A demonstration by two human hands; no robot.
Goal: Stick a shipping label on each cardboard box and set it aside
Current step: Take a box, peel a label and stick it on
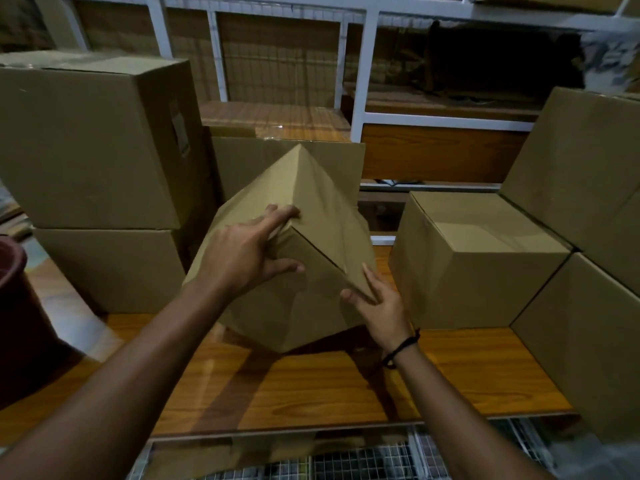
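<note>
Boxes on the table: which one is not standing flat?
The middle box, between the left hand and the right hand. It is tipped with one corner pointing up; the other boxes sit flat.

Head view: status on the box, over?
Left hand, right hand press tilted plain brown cardboard box. No label visible. Other cardboard boxes crowd both sides.
</note>
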